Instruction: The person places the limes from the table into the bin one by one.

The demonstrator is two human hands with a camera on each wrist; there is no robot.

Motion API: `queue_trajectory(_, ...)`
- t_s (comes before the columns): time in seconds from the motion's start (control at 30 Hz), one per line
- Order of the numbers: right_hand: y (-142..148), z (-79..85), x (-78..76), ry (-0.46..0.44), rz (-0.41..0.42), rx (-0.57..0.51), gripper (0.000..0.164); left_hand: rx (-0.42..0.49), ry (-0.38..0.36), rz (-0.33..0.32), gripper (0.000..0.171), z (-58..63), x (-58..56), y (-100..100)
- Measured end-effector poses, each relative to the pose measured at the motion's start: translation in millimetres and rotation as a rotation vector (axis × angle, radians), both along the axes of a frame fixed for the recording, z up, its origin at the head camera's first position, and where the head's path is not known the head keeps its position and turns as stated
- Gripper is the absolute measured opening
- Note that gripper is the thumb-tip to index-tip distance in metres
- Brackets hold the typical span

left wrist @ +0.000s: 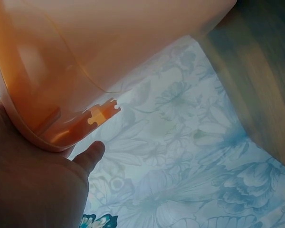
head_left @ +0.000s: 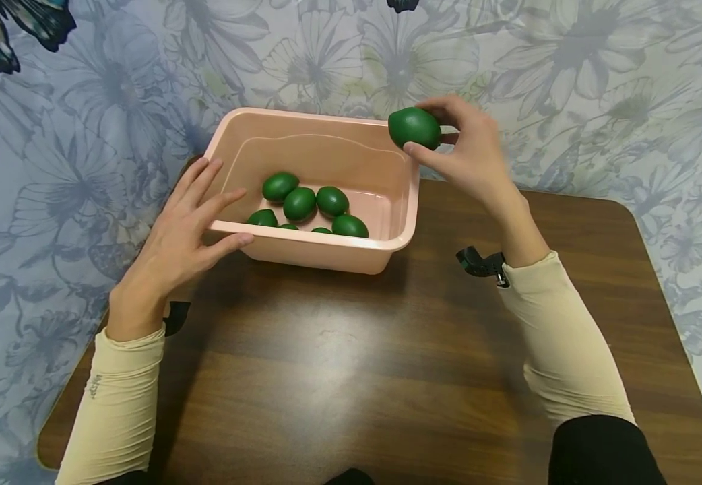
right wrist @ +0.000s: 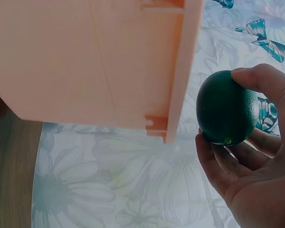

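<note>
My right hand holds a dark green lime between thumb and fingers, level with the right end of a pink plastic basin. In the right wrist view the lime is beside the basin's rim, a gap between them. Fingers spread and fairly straight, my left hand rests at the basin's left rim, its thumb over the front edge. Several more green limes lie on the basin's floor, toward its left and middle; the front wall partly hides some.
The basin stands at the back of a brown wooden table, close to a wall with flowered wallpaper. Dark butterfly decorations show on the wall at upper left. A black wrist mount sits at the right cuff.
</note>
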State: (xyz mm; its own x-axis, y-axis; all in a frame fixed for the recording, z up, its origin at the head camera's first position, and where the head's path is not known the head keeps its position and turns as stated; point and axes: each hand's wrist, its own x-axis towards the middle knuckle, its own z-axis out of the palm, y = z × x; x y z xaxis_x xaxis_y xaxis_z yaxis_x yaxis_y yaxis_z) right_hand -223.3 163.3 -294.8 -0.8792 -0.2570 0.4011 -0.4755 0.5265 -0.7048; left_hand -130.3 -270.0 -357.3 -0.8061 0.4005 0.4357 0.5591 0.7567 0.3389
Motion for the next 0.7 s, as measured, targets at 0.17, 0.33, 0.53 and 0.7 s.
queue_trajectory(0.17, 4.1, 3.5, 17.2, -0.044, -0.021, -0.031, 0.051, -0.001, -0.002, -0.053, 0.07, -1.6, -13.4, 8.6)
queue_trajectory(0.33, 23.2, 9.5, 62.2, -0.048, -0.13, -0.09, 0.049, 0.008, -0.007, -0.172, 0.07, -2.9, -42.1, 27.3)
queue_trajectory(0.53, 43.5, -2.1, 120.5, -0.008, -0.256, -0.355, 0.039, 0.032, -0.04, -0.293, 0.069, -3.5, -71.4, 48.3)
queue_trajectory(0.7, 56.2, -22.9, 153.8, 0.122, -0.349, -0.669, 0.024, 0.064, -0.06, -0.369, 0.068, -8.2, -88.4, 61.0)
